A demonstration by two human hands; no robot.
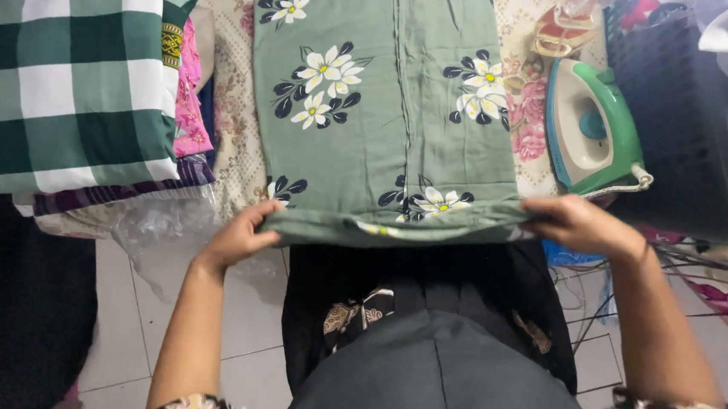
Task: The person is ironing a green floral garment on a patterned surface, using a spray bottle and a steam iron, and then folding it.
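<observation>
- Sage-green cloth garment with white flower print (388, 104) lies flat on the floral-patterned ironing pad (228, 127), filling its middle; near hem hangs just over the pad's near edge.
- Left hand (242, 234) is closed in a pinch on the hem's left corner; right hand (580, 224) is closed over the hem's right corner. Both grip fabric, nothing else.
- Risk: uneven pull. If one hand tugs harder, the cloth likely skews on the pad and the centre seam goes off-line; creases follow.
- Risk: the green-and-white electric iron (596, 127) sits at the pad's right edge, just beside the garment and near the right hand. A sideways sweep of that wrist could knock it or brush the soleplate. Cannot tell if it is hot.
- Risk: the iron's cord (685, 257) runs under the right forearm toward the floor tiles; snagging it could drag the iron off the edge.
- Risk: the folded green-and-white checked cloth (74, 73) tops a stack at the pad's left edge, with pink fabric (188, 98) under it. A wide lift of the garment could catch the stack and topple it.
- Risk: clear plastic sheet (161, 233) lies crumpled just below the pad's near-left corner, beside the left hand; the hem could drag it up.
- Dark plastic basket (685, 124) at far right is well apart; low concern.
</observation>
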